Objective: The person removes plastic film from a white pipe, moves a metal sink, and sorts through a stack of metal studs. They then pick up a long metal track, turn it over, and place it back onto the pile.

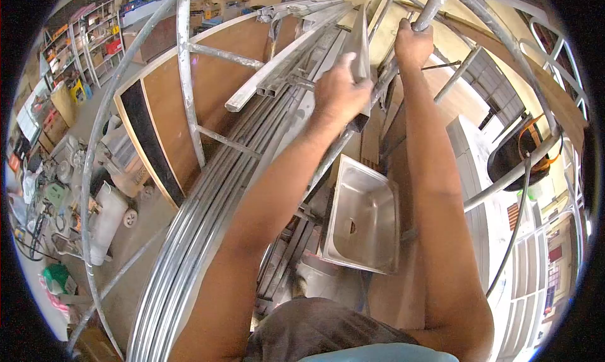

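Note:
My left hand (342, 91) is closed around the edge of a long flat metal piece (360, 46) that stands on edge and runs away from me. Higher up and to the right, my right hand (413, 43) is wrapped round a grey scaffold pipe (431, 9). Left of my left arm lies a stack of long shiny metal tubes (189, 261). Several square-ended profiles (277, 78) rest above them. Between my forearms, below the hands, is a stainless steel sink (362, 217).
Scaffold tubes (94, 147) frame both sides. A curved wooden panel (164, 91) stands at the left, with shelving (94, 37) behind it. Tools and a white tank (108, 223) lie on the floor below. A black container (509, 163) with an orange strap is at the right.

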The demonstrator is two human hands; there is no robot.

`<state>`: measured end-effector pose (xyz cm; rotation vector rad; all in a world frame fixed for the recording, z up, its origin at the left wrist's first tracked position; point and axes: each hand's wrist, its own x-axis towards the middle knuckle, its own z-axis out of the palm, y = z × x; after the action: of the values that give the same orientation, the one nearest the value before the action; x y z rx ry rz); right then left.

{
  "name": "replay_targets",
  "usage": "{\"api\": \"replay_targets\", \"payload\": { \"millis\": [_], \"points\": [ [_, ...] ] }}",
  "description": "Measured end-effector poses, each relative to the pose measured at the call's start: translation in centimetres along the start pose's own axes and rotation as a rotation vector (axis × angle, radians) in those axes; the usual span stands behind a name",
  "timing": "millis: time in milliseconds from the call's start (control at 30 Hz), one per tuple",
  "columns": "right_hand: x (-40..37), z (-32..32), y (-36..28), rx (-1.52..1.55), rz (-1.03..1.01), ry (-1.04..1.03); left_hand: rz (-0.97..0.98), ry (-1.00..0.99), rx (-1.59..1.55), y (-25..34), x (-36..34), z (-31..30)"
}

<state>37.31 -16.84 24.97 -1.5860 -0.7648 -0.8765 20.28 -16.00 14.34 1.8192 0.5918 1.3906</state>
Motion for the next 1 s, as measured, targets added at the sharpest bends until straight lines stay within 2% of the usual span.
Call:
{"api": "replay_targets", "payload": {
  "millis": [100, 233, 333, 433, 500, 567, 633, 700, 733, 800, 900, 1000],
  "points": [
    [0.0, -0.1, -0.2, 0.011, 0.027, -0.008, -0.060, 0.001, -0.201, -2.4, 0.2, -0.6],
    [0.2, 0.3, 0.1, -0.003, -0.004, 0.002, -0.115, -0.019, -0.303, -6.4, -1.3, -0.8],
    [0.2, 0.3, 0.6, -0.015, -0.065, 0.033, -0.196, -0.006, -0.482, -6.1, -2.1, -1.7],
    [0.0, 0.0, -0.1, -0.045, -0.025, 0.014, -0.124, 0.132, -0.329, -7.3, -2.2, -0.4],
    [0.1, 0.0, -0.3, -0.050, -0.009, 0.008, -0.363, 0.015, -0.498, -5.6, -3.0, -1.4],
    [0.2, 0.0, -0.3, -0.064, -0.005, 0.013, -0.118, -0.126, -0.060, -4.9, -3.3, -2.3],
    [0.1, 0.0, -0.2, -0.041, -0.012, 0.016, -0.089, -0.082, 0.062, -3.5, -3.9, -3.0],
    [0.1, 0.1, -0.2, -0.017, -0.017, 0.016, -0.045, -0.181, 0.364, -2.0, -3.8, -4.0],
    [0.2, 0.2, -0.1, -0.021, -0.010, 0.019, -0.046, -0.181, 0.365, -2.0, -3.1, -4.5],
    [0.1, 0.1, -0.2, -0.027, -0.004, 0.020, -0.015, -0.401, 0.362, -2.5, -1.0, -5.7],
    [0.3, 0.1, -0.2, -0.004, 0.010, 0.008, 0.074, -0.444, 0.471, -2.3, 0.2, -6.0],
    [0.4, 0.2, 0.3, 0.005, -0.022, 0.017, 0.011, -0.479, 0.459, -2.8, 1.2, -6.7]
  ]
}}
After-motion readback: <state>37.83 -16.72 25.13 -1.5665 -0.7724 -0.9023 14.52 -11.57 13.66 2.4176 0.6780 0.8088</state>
